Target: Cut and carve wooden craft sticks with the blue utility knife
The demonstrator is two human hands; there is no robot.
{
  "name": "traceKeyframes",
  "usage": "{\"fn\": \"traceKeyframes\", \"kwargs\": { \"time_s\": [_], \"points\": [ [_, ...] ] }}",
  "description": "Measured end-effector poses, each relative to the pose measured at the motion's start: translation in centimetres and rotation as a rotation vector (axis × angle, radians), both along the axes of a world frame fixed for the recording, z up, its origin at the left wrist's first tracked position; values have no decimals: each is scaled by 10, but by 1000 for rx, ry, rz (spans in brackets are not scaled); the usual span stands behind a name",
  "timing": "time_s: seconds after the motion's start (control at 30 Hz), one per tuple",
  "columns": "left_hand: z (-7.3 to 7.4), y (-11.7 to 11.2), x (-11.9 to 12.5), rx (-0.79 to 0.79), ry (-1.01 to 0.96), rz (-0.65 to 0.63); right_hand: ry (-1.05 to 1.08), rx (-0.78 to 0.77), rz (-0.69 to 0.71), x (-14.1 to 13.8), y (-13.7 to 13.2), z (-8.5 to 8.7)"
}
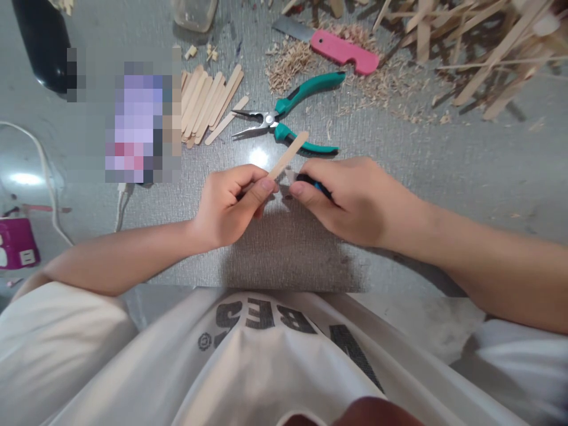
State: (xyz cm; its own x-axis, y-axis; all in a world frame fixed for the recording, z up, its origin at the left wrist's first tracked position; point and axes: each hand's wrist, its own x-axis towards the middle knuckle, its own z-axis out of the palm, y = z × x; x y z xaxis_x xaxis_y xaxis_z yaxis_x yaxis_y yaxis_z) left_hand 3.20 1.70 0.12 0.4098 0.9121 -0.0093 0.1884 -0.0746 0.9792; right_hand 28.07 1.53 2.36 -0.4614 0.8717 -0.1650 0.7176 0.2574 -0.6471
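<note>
Between thumb and fingers, my left hand point(235, 204) pinches a wooden craft stick point(290, 154), which slants up and to the right. My right hand point(355, 198) is closed around a craft knife point(314, 181) with a black and blue handle. Its short blade points left, close beside the stick's lower edge; whether they touch I cannot tell. Just above both hands lie needle-nose pliers point(269, 120) with green handles, jaws spread. Several more craft sticks point(206, 106) are fanned out to the upper left.
A pink folding saw-like knife point(346, 52) lies among wood shavings point(290, 64). Cut wooden strips point(483, 53) pile up at the top right. On the left are a blurred phone point(135, 127) on a white cable point(122, 204), a black object point(44, 47) and a purple box point(18, 244).
</note>
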Motion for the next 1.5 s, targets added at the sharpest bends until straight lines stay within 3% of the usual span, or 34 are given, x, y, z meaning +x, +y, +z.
{"fn": "traceKeyframes", "kwargs": {
  "time_s": [0.27, 0.4, 0.57, 0.73, 0.97, 1.17, 1.27, 1.37, 1.43, 1.5],
  "points": [
    [-13, -2, -1, -81, -165, -14, 752, -580, -13, -4, 6, 4],
    [-14, -1, -2, -47, -182, -43, 808, -654, -51, -6, 6, -1],
    [-9, 1, -2, -8, -173, -86, 838, -621, -31, -4, 4, -6],
    [-4, 0, 0, 27, -50, -74, 700, -550, -36, -7, -4, -6],
    [2, 1, -1, 217, 42, -145, 737, -545, -65, -10, -6, -11],
    [2, 0, -1, 212, 78, -140, 652, -495, -56, -9, -6, -10],
    [-1, -4, 0, 122, 46, -58, 469, -364, -84, -9, -5, -5],
    [-5, -6, 0, 66, 7, 10, 196, -123, -95, -5, -3, -2],
    [-8, -6, 0, 136, 2, -29, 12, 40, -99, -2, -1, -4],
    [-11, -5, 0, 302, -13, -84, -149, 167, -78, 1, 0, -10]
  ]
}}
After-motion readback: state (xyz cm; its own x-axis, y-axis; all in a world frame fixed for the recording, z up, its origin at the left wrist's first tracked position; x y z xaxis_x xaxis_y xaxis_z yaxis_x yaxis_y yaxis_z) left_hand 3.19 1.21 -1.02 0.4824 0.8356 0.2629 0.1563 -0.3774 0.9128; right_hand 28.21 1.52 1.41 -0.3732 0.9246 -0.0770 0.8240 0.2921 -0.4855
